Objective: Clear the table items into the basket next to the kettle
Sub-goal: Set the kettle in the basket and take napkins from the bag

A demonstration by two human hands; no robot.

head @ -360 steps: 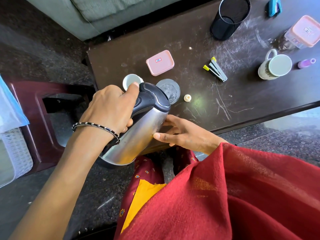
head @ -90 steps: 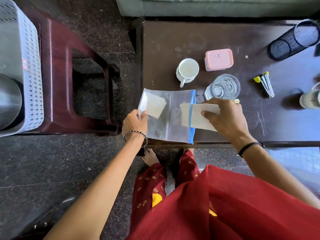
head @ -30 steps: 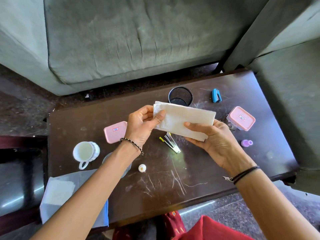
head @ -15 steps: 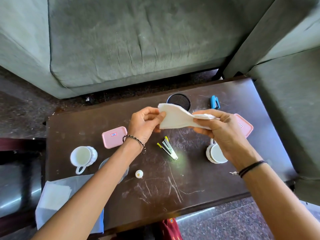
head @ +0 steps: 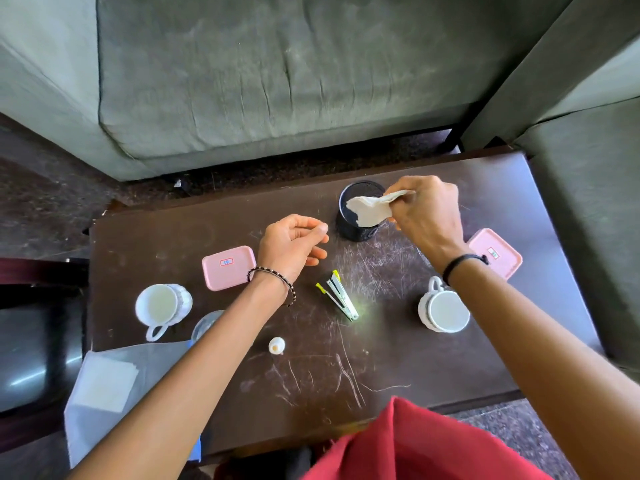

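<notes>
Table point(head: 450, 382) fills mid-frame, bearing cups and pink boxes. Right hand point(head: 424, 211), upper right of centre, pinches a crumpled tissue point(head: 369, 211) over the black mesh holder point(head: 356, 230). Left hand point(head: 292, 245), centre, hangs loosely curled, holding nothing.

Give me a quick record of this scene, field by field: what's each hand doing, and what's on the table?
right hand: pinching a white tissue above the black mesh cup
left hand: empty, loosely curled
table: dark, scratched
cups: two white mugs
boxes: two pink lidded containers
small items: stapler, small bottle
near left corner: plastic bag
</notes>
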